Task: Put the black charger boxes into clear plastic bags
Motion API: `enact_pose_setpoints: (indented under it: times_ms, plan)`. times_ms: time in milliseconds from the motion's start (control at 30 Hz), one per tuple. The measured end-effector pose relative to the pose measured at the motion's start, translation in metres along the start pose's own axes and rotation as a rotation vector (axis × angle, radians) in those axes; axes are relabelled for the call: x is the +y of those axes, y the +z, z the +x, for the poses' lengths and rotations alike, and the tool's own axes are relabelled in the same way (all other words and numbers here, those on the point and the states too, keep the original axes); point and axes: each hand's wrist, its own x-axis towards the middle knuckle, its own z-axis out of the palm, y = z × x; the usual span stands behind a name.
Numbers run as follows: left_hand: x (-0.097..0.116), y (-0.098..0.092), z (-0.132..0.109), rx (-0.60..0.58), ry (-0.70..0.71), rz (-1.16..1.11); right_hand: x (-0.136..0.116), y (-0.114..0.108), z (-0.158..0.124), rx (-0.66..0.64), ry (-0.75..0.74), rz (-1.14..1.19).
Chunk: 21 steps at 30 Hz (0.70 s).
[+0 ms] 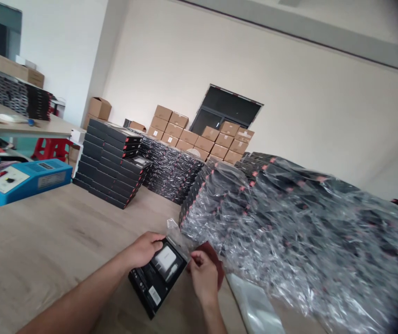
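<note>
My left hand (145,250) grips a flat black retail box (144,277) by its upper left edge, thumb on top. A white charger plug (166,258) and a white cable show on the box's front, and a barcode label sits at its lower end. At the box's far end is a loose clear plastic bag (176,232). My right hand (204,276) is closed in a pinch at the box's upper right corner, where the plastic's edge seems to lie between the fingertips. Partly hidden behind that hand lies a dark red piece of cloth or paper (217,260).
A large pile of plastic-wrapped black boxes (271,222) fills the right side. Flat clear bags (252,304) lie before it. Unwrapped black boxes (111,162) are stacked farther back, near a blue machine (28,178) at left. Brown cartons (202,141) stand by the wall.
</note>
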Motion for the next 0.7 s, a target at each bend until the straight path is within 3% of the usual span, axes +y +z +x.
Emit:
enact_pose_setpoints:
  times_ms: [233, 467, 567, 700]
  plan:
    - [0.000, 0.002, 0.004, 0.014, 0.085, -0.019, -0.010, -0.002, -0.001, 0.112, -0.013, -0.111]
    - [-0.011, 0.004, 0.007, 0.175, 0.038, 0.074, -0.006, 0.001, -0.002, 0.020, -0.016, -0.079]
    - [-0.014, 0.004, 0.008, 0.177, 0.040, 0.104, -0.011, 0.001, -0.003, -0.012, -0.009, -0.074]
    - [-0.011, 0.005, 0.007, 0.176, 0.062, 0.140, -0.019, 0.001, -0.005, 0.086, -0.061, -0.058]
